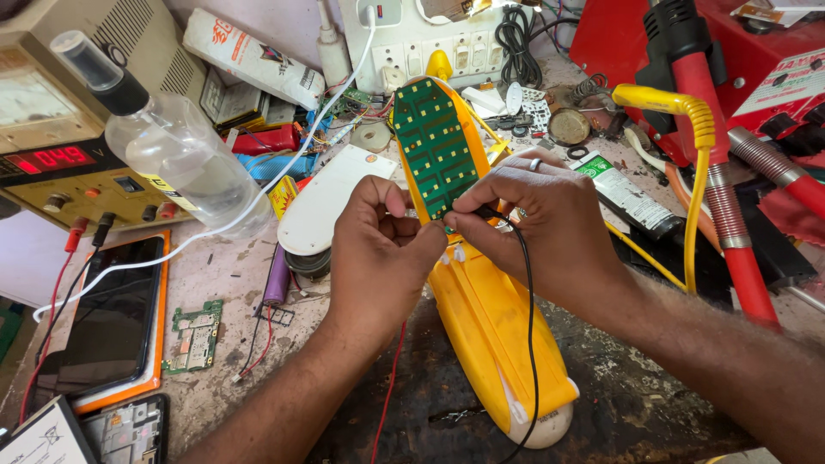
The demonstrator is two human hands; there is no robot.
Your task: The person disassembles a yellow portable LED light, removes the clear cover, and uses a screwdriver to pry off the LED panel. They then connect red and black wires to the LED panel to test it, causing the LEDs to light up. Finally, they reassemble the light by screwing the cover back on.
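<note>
A long yellow plastic housing [490, 326] lies on the dark work mat, its far end pointing away from me. A green circuit board [434, 146] stands tilted up out of it. My left hand [378, 249] pinches the board's near edge, and a red wire [388, 387] drops from under this hand. My right hand [537, 219], with a ring on one finger, grips a black probe with a black lead [528, 344] whose tip touches the same near edge of the board. The two hands almost meet there.
A bench power supply [60, 163] with a red display stands at left, with a clear bottle [176, 150] beside it. A phone [116, 318] in an orange case, a small green board [193, 335] and a purple cell [277, 275] lie left. A red hot-air tool [713, 155] and yellow hose [696, 129] stand right. A white switchboard [430, 43] is behind.
</note>
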